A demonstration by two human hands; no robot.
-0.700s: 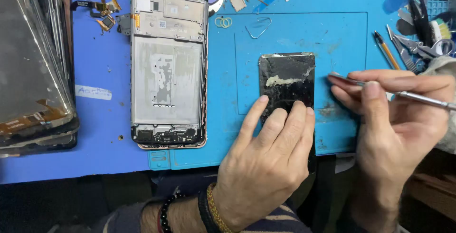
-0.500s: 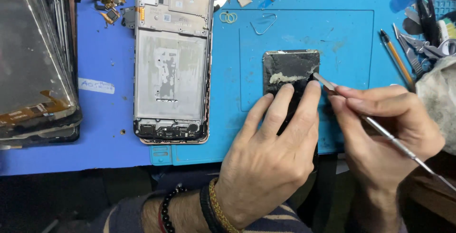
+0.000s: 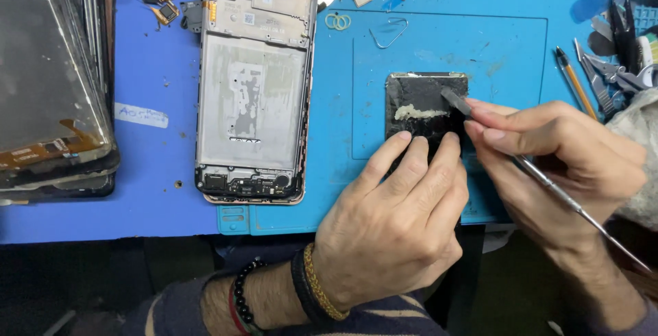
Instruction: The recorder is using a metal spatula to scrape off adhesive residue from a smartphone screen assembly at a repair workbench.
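head view looks down on a blue work mat (image 3: 473, 48) that covers most of the bench, with a darker blue sheet (image 3: 147, 165) under its left edge. at far left a stack of phone screens (image 3: 48, 82) lies flat, one on another, with an orange flex strip showing near its lower side. just right of it an opened phone frame (image 3: 252, 86) lies face up, acting as a shallow tray: it holds a bare grey middle plate, a circuit board at the top and small parts along the bottom edge.

the left hand (image 3: 394, 223) lies flat with fingers together and stretched out, pressing down the lower part of a small black panel (image 3: 425, 103) that sits on the mat near its middle. a pale strip of glue residue crosses the panel.

the right hand (image 3: 548, 154) has its fingers pinched on a thin metal scraper (image 3: 548, 182), whose flat tip touches the panel's right side.

at the right edge a cluster of tweezers and cutters (image 3: 617, 48) lies beside an orange pencil (image 3: 574, 79). a bent wire clip (image 3: 389, 32) and two small rings (image 3: 337, 21) lie above the panel.
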